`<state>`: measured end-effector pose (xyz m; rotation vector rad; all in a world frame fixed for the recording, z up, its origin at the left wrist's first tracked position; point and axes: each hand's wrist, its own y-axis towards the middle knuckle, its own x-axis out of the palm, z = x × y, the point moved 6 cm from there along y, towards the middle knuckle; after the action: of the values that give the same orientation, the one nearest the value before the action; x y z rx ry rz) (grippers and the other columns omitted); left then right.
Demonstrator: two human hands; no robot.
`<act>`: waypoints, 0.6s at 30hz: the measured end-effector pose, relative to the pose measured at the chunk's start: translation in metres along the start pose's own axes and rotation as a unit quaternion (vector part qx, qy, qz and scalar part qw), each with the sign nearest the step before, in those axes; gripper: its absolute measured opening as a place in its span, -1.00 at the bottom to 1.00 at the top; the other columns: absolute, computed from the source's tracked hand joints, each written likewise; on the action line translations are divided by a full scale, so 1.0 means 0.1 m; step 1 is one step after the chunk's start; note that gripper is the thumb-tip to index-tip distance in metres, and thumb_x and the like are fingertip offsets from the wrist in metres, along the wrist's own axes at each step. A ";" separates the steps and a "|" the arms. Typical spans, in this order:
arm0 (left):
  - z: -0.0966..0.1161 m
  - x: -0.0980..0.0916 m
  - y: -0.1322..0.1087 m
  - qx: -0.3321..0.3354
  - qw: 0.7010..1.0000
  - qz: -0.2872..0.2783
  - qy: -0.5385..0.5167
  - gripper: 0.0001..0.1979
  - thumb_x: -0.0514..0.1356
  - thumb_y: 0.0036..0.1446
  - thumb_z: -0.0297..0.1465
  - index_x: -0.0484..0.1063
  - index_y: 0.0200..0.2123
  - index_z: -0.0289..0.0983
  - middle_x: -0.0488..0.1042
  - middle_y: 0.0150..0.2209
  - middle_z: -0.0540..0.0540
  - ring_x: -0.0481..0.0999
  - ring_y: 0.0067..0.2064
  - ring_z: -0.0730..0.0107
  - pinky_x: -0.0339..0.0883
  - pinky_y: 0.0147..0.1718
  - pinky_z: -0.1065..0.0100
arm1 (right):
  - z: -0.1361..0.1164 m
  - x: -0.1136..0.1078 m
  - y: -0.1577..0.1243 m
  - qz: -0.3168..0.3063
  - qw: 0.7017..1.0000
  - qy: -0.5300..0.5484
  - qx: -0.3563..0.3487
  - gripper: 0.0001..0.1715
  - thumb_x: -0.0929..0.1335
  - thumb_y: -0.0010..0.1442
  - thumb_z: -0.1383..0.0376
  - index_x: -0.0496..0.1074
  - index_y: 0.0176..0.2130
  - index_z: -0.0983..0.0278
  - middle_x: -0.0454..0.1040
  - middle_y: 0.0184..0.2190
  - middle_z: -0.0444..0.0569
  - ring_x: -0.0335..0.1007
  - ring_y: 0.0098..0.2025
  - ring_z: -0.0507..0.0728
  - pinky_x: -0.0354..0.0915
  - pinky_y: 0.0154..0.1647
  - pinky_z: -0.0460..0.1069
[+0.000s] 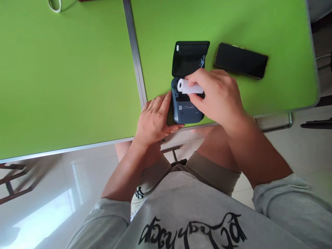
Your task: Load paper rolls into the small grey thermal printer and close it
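Two bare hands meet at a small dark printer (185, 112) near the front edge of the green desk (77, 69); the right hand (220, 98), fingers (201, 74) closed round a white paper roll (187, 87), holds it just over the open bay, its long axis running left to right across the printer. The left hand (154, 119) rests flat-fingered against the printer's left side, grasping nothing; the lid (189, 57) is hinged back, a black phone (240, 60) just to its right.

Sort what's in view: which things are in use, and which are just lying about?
In use: paper roll, pinched in the right hand over the open printer; left hand braced against the printer's side.
Lying about: phone beside the printer; white cable, far left.
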<state>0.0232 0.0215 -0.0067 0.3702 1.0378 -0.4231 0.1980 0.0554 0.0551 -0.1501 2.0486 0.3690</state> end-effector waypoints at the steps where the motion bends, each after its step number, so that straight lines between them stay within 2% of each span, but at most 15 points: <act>1: 0.00 0.00 0.00 0.002 1.000 -0.001 0.000 0.17 0.03 0.13 0.42 0.15 0.45 -0.42 0.43 0.28 -0.44 0.46 0.27 -0.16 0.31 0.25 -0.01 | 0.01 0.00 0.01 0.004 1.000 -0.008 0.002 -0.85 0.40 0.22 0.32 0.46 -0.18 0.08 0.65 -0.21 -0.07 0.54 -0.13 0.27 0.47 0.13 0.24; 5: 0.00 0.01 0.00 0.003 1.000 -0.002 0.004 0.14 0.03 0.16 0.40 0.16 0.45 -0.41 0.43 0.29 -0.43 0.46 0.27 -0.16 0.31 0.25 -0.01 | -0.02 0.01 0.06 -0.003 1.000 -0.027 -0.013 -0.92 0.39 0.26 0.32 0.48 -0.24 0.10 0.66 -0.19 -0.06 0.54 -0.12 0.27 0.47 0.05 0.22; 9: 0.00 0.03 0.00 0.012 1.000 0.002 0.013 0.14 0.02 0.19 0.37 0.13 0.45 -0.47 0.42 0.29 -0.47 0.46 0.27 -0.18 0.31 0.24 -0.02 | -0.11 -0.05 0.03 0.004 0.998 -0.048 -0.036 -0.82 0.35 0.31 0.36 0.50 -0.30 0.10 0.64 -0.08 -0.04 0.53 -0.03 0.26 0.39 0.10 0.22; 12: 0.01 0.01 -0.01 0.019 1.000 0.016 0.005 0.14 0.04 0.21 0.35 0.04 0.49 -0.46 0.46 0.24 -0.45 0.48 0.24 -0.14 0.33 0.21 0.02 | -0.19 -0.11 -0.09 0.031 0.997 -0.067 -0.038 -0.78 0.34 0.31 0.39 0.52 -0.31 0.12 0.61 -0.14 -0.02 0.51 -0.03 0.25 0.34 0.08 0.23; 14: 0.03 0.00 -0.02 0.026 0.999 0.026 0.003 0.07 0.08 0.23 0.32 0.05 0.51 -0.34 0.46 0.23 -0.39 0.49 0.21 -0.10 0.34 0.20 0.04 | -0.25 -0.10 -0.20 0.046 0.996 -0.064 -0.052 -0.77 0.34 0.32 0.39 0.53 -0.33 0.14 0.58 -0.22 -0.02 0.50 -0.07 0.24 0.33 0.05 0.23; 18: 0.08 -0.02 -0.04 0.051 0.998 0.030 0.008 -0.19 0.10 0.26 0.26 0.28 0.42 -0.02 0.43 0.23 -0.26 0.47 0.20 -0.05 0.31 0.21 0.02 | -0.31 -0.09 -0.43 0.087 0.991 -0.033 -0.099 -0.84 0.41 0.30 0.34 0.57 -0.34 0.17 0.58 -0.27 -0.06 0.51 -0.13 0.23 0.33 0.01 0.26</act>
<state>0.0264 0.0149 -0.0018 0.4946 1.0208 -0.4205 0.1872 0.0040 0.0683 -0.0781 1.9635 0.6790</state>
